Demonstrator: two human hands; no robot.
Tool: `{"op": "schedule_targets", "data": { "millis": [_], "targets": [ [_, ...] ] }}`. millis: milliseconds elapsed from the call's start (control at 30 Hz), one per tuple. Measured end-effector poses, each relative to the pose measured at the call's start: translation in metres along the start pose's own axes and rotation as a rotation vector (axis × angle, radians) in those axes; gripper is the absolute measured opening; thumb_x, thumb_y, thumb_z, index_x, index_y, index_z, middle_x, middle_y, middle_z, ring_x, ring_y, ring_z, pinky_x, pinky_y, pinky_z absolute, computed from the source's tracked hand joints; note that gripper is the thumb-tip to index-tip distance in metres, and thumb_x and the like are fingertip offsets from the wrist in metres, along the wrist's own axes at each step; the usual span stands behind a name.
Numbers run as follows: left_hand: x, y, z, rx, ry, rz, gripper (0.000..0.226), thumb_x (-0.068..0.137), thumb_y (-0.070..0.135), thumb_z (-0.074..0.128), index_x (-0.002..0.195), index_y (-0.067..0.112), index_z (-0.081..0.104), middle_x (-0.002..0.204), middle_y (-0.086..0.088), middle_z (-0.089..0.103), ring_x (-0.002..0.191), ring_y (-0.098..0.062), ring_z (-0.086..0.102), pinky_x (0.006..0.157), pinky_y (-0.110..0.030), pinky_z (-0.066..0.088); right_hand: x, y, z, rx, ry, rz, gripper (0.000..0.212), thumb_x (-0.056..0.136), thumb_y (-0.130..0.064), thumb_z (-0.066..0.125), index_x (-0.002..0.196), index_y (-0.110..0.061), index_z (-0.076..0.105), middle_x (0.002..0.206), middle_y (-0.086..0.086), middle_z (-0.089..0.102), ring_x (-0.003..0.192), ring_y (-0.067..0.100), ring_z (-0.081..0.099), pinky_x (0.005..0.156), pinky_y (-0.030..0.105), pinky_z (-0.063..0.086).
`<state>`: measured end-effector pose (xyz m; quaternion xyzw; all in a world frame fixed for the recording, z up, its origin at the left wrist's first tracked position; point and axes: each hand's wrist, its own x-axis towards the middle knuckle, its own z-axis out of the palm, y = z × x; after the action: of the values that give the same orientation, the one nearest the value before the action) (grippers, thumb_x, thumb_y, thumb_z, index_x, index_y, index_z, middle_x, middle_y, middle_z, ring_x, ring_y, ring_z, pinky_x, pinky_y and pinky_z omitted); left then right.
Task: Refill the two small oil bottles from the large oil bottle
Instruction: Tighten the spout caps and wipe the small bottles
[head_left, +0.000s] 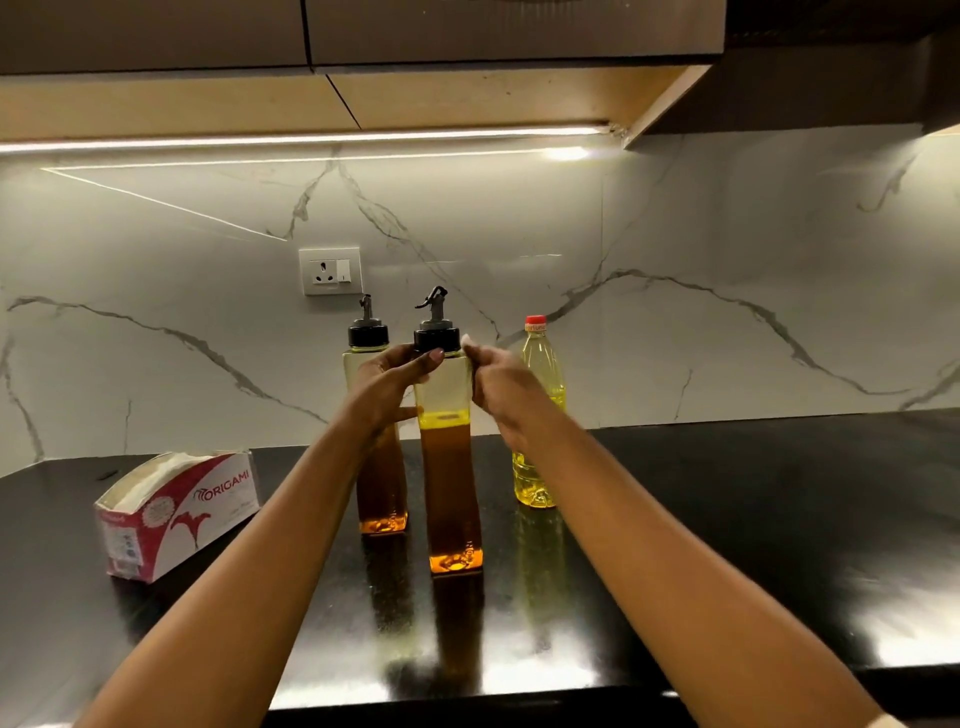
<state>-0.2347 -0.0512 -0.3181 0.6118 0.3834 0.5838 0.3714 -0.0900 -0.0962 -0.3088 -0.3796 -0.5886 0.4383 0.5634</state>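
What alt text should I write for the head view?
The left hand and right hand grip the top of a square clear bottle of amber oil with a black spout cap, on a black counter. A matching bottle stands behind it, a red-capped bottle of yellow oil to its right.

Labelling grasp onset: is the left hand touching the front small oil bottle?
Touching. Head view: the left hand wraps the front small oil bottle just under its black cap, with the thumb lying across the near face.

Glossy black countertop (727, 519); clear, probably plastic bottles (451, 467); polished marble-look backsplash (727, 260); cardboard tissue box (176, 514).
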Motion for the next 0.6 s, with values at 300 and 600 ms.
{"op": "schedule_targets", "data": {
  "millis": [300,600],
  "targets": [
    [-0.003,0.004,0.005,-0.037,-0.01,-0.013,0.048,0.089,0.025,0.063,0.133,0.009,0.052,0.111,0.001,0.058,0.111,-0.017,0.052,0.076,-0.035,0.05,-0.042,0.092,-0.003,-0.084,-0.039,0.422,0.027,0.099,-0.005,0.036,0.096,-0.013,0.062,0.089,0.003,0.064,0.087,0.016,0.059,0.097,0.038,0.048],
    [0.0,-0.002,0.001,-0.035,-0.026,-0.011,0.046,0.087,0.031,0.063,0.13,0.015,0.055,0.115,0.002,0.059,0.112,-0.014,0.054,0.072,-0.032,0.048,-0.032,0.042,0.019,-0.261,-0.038,-0.084,0.059,0.1,-0.045,0.028,0.148,-0.041,-0.006,0.159,-0.005,0.003,0.14,0.026,0.023,0.112,0.052,0.021]
  ]
}}
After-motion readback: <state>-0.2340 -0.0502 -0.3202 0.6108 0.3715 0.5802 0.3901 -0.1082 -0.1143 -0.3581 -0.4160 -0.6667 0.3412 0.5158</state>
